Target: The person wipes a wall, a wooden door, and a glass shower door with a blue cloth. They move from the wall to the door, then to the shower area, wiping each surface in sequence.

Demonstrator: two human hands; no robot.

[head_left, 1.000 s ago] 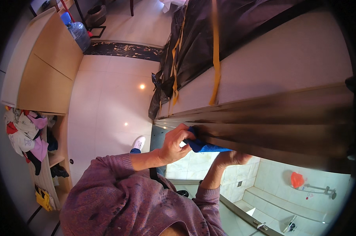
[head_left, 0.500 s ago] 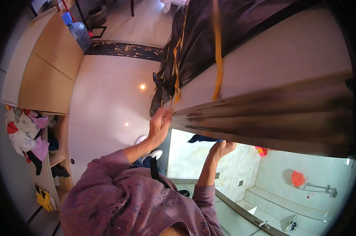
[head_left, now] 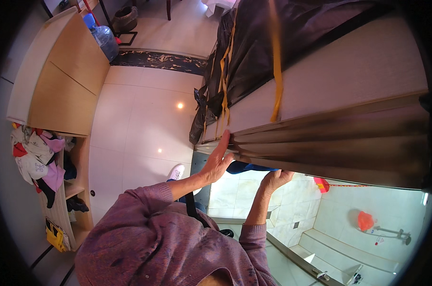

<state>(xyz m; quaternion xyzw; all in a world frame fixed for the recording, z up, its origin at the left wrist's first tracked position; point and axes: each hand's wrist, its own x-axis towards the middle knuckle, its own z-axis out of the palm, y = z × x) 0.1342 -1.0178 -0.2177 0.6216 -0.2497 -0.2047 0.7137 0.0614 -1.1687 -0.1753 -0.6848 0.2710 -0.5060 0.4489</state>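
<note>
My left hand point(head_left: 219, 159) lies against the near end of a brown frame point(head_left: 321, 143) with long ridges, like a door frame. Its fingers are stretched and the thumb stands apart. Just right of it, a dark blue cloth point(head_left: 249, 167) shows below the frame's lower edge. My right hand point(head_left: 277, 180) is closed on the cloth's right end, close under that edge. The frame hides part of the cloth, and the right fingertips are not fully visible.
Black plastic sheeting point(head_left: 254, 47) with yellow straps point(head_left: 276, 71) hangs beyond the frame. A tiled bathroom point(head_left: 292, 195) opens at lower right. On the left stands a wooden cabinet point(head_left: 68, 71) with clothes point(head_left: 39, 157) at its open side; a water bottle point(head_left: 104, 38) is behind it.
My left hand has moved right and slightly down onto the frame's end beside the cloth. My right hand stays at the cloth; the view has shifted a little.
</note>
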